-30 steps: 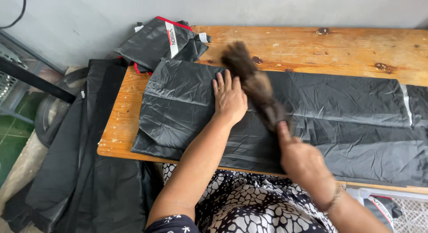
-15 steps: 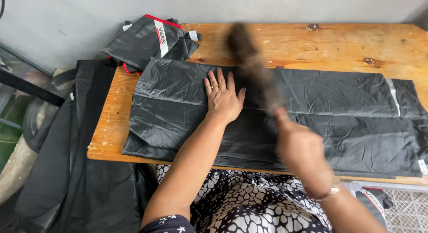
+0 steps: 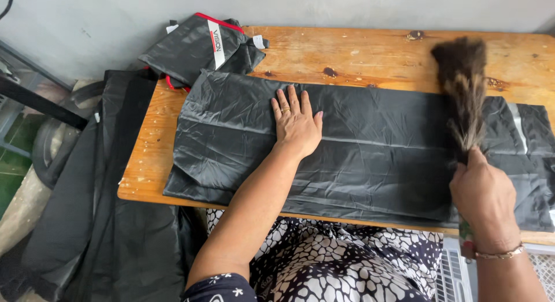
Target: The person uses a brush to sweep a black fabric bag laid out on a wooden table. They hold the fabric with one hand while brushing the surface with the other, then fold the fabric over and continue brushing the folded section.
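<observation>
The long black, shiny plastic-coated garment [image 3: 370,152] lies spread flat along the wooden plank worktop [image 3: 370,53], running from the left end out past the right edge of view, with a pale reflective stripe near its right end. On it, the brown feather duster [image 3: 462,94] now stands over the right part of the cloth, its bushy head up near the far edge of the fabric; half a second ago it was blurred in mid-swing near the middle, right beside the flat hand, so it has swept well away to the right. The right hand [image 3: 484,198] is closed in a fist round the duster's handle, a thin bracelet at the wrist. The left hand [image 3: 296,128] is spread wide open, palm down, fingers fanned, pressing the garment's left half — same spot on the cloth as before, holding nothing. The two hands are now well apart. At the worktop's far left corner sits a folded black bundle with red piping and a white stripe [image 3: 202,47], touching the garment's corner, unmoved. More black fabric [image 3: 98,221] hangs off the left end toward the floor.
</observation>
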